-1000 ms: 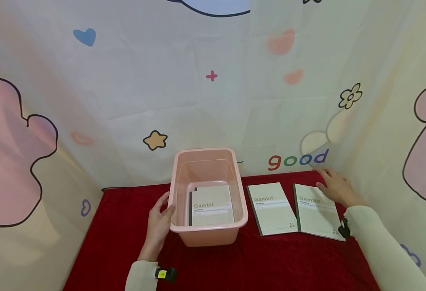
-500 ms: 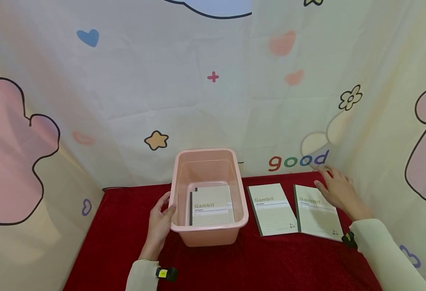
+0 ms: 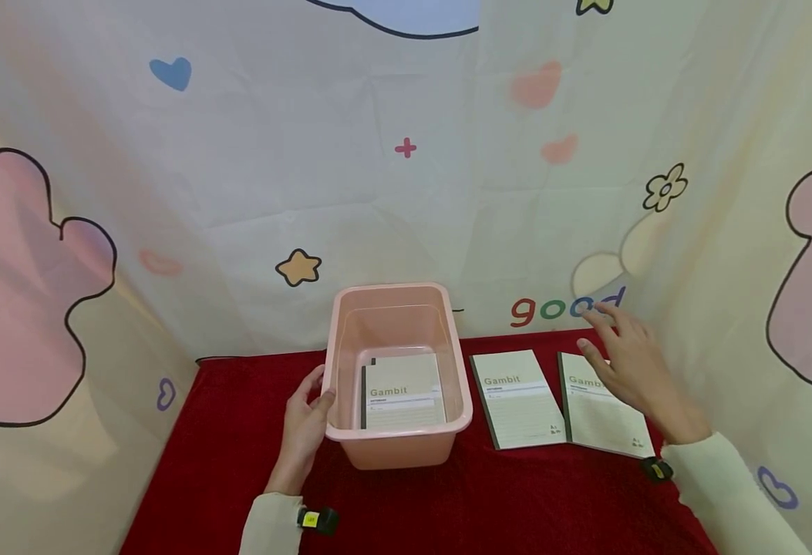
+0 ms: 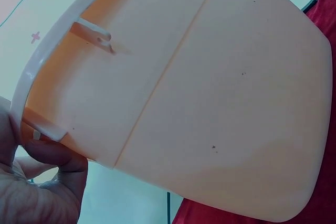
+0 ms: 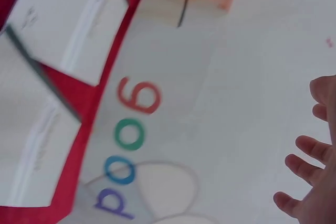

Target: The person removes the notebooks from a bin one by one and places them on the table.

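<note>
A pink plastic basin point(image 3: 406, 455) stands mid-table, with Gambit notebooks point(image 3: 406, 408) lying overlapped on its floor. My left hand point(image 3: 304, 428) grips the basin's left rim, thumb on the near side; the left wrist view shows the fingers curled at the rim point(image 4: 31, 82). To the right of the basin lie two more notebooks side by side, a nearer one point(image 3: 520, 408) and a farther-right one point(image 3: 607, 416). Over the upper part of the right-hand notebook hovers my right hand point(image 3: 638, 370), fingers spread and holding nothing.
A dark red cloth point(image 3: 225, 455) covers the table. Behind it and on both sides hangs a pale printed curtain point(image 3: 406, 216) with hearts, a star and the word "good" point(image 3: 565, 307). A thin black cord point(image 3: 218, 358) lies at the back left edge.
My right hand has lifted off the right notebook's upper edge and shifted slightly left, fingers spreading. The left hand and the basin stay where they were.
</note>
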A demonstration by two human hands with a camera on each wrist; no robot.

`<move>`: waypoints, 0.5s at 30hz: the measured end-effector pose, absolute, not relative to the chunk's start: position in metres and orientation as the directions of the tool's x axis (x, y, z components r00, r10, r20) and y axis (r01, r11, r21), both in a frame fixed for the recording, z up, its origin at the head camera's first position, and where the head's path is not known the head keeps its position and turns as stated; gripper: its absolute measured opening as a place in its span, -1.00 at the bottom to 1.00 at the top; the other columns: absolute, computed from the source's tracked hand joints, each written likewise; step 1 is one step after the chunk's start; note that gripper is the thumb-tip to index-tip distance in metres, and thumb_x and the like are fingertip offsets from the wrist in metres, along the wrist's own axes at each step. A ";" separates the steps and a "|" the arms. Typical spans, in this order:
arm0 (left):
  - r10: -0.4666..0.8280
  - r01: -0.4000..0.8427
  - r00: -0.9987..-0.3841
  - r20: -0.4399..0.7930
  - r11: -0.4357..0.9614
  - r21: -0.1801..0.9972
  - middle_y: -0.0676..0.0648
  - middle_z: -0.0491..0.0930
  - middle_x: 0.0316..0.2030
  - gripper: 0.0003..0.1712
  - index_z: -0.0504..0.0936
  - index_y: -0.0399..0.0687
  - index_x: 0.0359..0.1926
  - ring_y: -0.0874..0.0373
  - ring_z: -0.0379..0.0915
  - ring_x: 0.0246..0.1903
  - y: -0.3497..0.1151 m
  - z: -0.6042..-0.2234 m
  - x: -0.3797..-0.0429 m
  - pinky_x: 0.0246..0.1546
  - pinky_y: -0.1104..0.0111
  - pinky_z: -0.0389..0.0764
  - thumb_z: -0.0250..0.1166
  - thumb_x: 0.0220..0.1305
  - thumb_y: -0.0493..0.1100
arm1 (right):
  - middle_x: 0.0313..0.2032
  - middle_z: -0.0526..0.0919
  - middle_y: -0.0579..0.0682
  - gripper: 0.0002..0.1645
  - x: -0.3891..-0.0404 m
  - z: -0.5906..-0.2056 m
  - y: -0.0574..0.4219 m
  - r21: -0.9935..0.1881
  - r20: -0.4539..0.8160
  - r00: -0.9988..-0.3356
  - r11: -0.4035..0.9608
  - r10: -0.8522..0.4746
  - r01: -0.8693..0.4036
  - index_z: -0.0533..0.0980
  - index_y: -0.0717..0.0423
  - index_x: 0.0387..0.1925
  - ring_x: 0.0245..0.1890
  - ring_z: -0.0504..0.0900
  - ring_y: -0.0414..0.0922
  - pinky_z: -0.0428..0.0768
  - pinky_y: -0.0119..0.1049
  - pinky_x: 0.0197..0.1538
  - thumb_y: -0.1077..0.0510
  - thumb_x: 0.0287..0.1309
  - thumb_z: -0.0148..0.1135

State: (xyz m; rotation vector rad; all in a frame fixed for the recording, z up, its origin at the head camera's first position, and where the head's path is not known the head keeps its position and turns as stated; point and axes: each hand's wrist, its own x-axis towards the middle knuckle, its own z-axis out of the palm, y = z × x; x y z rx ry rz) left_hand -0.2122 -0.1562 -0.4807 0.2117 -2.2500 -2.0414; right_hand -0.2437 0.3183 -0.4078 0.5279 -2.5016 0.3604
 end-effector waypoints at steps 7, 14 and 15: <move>-0.166 -0.045 -0.986 -0.030 0.090 0.995 -0.16 0.38 0.21 -0.43 0.25 0.01 0.44 -0.19 0.47 0.18 -0.156 -0.483 -0.214 0.15 0.00 0.57 0.06 0.44 -0.21 | 0.25 0.41 0.28 -0.42 -0.237 -0.394 0.291 -0.107 0.663 -0.668 0.840 -0.339 -0.532 0.42 0.12 0.24 0.21 0.38 0.32 0.29 0.38 0.18 0.13 0.17 0.23; -0.173 -0.055 -0.984 -0.038 0.092 0.994 -0.14 0.38 0.22 -0.42 0.25 0.05 0.44 -0.20 0.45 0.20 -0.157 -0.483 -0.214 0.15 -0.01 0.56 0.07 0.45 -0.20 | 0.27 0.39 0.26 -0.40 -0.238 -0.374 0.258 -0.086 0.678 -0.614 0.787 -0.403 -0.611 0.42 0.08 0.24 0.23 0.37 0.29 0.26 0.43 0.21 0.13 0.13 0.26; -0.174 -0.054 -0.984 -0.037 0.093 0.994 -0.14 0.38 0.22 -0.42 0.25 0.05 0.44 -0.20 0.45 0.20 -0.156 -0.483 -0.215 0.14 -0.01 0.57 0.07 0.45 -0.20 | 0.27 0.39 0.25 -0.40 -0.239 -0.371 0.253 -0.078 0.681 -0.604 0.780 -0.414 -0.621 0.42 0.07 0.24 0.23 0.37 0.27 0.28 0.41 0.21 0.13 0.14 0.26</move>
